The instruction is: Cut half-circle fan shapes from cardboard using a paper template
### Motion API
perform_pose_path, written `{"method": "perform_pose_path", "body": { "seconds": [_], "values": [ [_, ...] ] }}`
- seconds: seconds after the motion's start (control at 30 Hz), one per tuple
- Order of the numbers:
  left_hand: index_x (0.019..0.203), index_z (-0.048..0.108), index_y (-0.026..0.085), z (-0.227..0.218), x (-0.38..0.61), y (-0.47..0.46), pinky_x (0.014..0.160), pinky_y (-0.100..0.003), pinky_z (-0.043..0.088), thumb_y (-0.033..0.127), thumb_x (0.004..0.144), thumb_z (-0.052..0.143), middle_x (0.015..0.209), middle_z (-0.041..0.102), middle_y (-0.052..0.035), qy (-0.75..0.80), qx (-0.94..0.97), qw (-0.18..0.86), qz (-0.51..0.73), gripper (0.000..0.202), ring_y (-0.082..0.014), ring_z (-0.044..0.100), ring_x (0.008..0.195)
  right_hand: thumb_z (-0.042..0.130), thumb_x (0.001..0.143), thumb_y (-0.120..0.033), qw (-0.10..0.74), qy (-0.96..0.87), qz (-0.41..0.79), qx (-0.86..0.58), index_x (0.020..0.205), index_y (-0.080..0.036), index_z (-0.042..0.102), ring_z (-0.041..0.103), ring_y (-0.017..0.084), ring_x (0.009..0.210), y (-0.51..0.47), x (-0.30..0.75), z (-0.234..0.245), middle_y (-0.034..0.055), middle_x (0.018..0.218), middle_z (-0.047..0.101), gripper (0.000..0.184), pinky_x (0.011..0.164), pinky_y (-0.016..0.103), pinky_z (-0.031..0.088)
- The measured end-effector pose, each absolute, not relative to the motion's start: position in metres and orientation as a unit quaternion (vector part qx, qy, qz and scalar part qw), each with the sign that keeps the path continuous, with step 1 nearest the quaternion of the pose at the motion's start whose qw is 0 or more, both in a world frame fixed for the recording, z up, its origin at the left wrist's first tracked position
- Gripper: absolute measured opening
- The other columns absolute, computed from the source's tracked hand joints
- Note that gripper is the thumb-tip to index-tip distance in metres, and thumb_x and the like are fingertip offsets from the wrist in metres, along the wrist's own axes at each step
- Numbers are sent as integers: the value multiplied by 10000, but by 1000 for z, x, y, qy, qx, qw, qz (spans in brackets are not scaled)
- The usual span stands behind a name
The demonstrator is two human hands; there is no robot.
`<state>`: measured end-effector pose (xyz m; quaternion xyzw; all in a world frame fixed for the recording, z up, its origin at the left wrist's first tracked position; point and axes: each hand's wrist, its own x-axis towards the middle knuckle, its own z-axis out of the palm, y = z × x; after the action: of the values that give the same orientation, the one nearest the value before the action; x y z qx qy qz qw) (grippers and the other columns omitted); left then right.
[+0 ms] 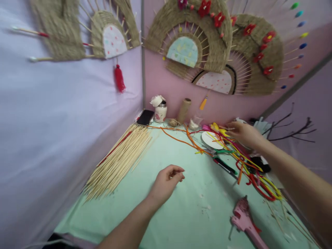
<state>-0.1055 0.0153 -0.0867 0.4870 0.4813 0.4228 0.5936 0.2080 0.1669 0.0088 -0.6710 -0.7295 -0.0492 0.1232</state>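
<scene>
My left hand (166, 183) hovers over the middle of the green tabletop, its fingers curled in towards the thumb, and nothing shows between them. My right hand (242, 133) reaches to the back right, fingers stretched out beside a yellow fuzzy piece (219, 129); whether they touch it I cannot tell. Below that hand lie a white round disc (211, 140), a tangle of red, yellow and orange pipe cleaners (261, 186), and pliers with green-and-black handles (224, 165). A pink glue gun (245, 221) rests at the front right.
Thin wooden sticks (119, 162) lie in a bundle at left, near a phone (145, 117). Along the back stand an open white flask (160, 112), a cardboard tube (184, 110) and a clear cup (195, 122). Twine-woven fans (215, 48) hang on the wall; dark twigs (293, 131) stick out at right.
</scene>
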Motion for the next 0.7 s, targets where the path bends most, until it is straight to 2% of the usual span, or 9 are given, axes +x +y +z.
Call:
{"method": "perform_pose_path", "body": {
  "seconds": [0.1,0.2,0.27,0.37,0.5,0.6,0.7],
  "values": [
    [917,661,178,-92,-108,16,732,-268,463,253,777,573,840,682,-36,496,542,526,430,181,-151,614,794,578,812,-515,186,-762,39,-619,1064,-244,678,703,203,813,82,191,25,70,1038,731,383,724,302,530],
    [937,664,190,-94,-113,17,759,-279,475,224,802,542,902,687,-37,513,619,427,414,185,-155,621,826,553,779,-658,273,-787,29,-552,1022,-354,695,712,207,682,-4,163,22,38,940,754,414,514,279,556],
    [988,659,187,-91,-120,16,799,-300,481,218,814,542,962,684,-51,533,665,354,385,212,-165,625,856,547,820,-605,321,-800,45,-505,1051,-388,687,713,193,646,-47,139,7,20,919,757,346,450,246,555],
    [1058,649,180,-82,-139,14,880,-346,470,264,836,570,1054,671,-82,562,722,244,320,251,-201,626,940,600,844,-482,319,-806,135,-480,1046,-345,693,726,189,737,-81,96,-26,20,949,756,261,510,218,579],
    [1054,664,163,-70,-187,15,940,-349,443,280,821,627,1066,669,-103,634,731,108,227,264,-238,607,1044,524,915,-408,285,-804,250,-458,1042,-255,691,711,177,828,-85,41,-70,39,998,743,259,732,268,595],
    [1073,659,105,-69,-224,16,948,-392,433,245,824,608,1093,649,-163,699,685,50,199,290,-287,588,1087,505,930,-375,283,-813,235,-451,1065,-216,668,692,190,899,-81,20,-87,55,1035,727,265,805,317,574],
    [1081,661,115,-75,-240,12,956,-407,429,281,848,571,1140,632,-165,723,667,11,181,300,-298,567,1124,481,945,-366,289,-816,179,-467,1095,-208,645,678,199,949,-84,26,-92,62,1057,716,273,827,336,558]
  ]
}}
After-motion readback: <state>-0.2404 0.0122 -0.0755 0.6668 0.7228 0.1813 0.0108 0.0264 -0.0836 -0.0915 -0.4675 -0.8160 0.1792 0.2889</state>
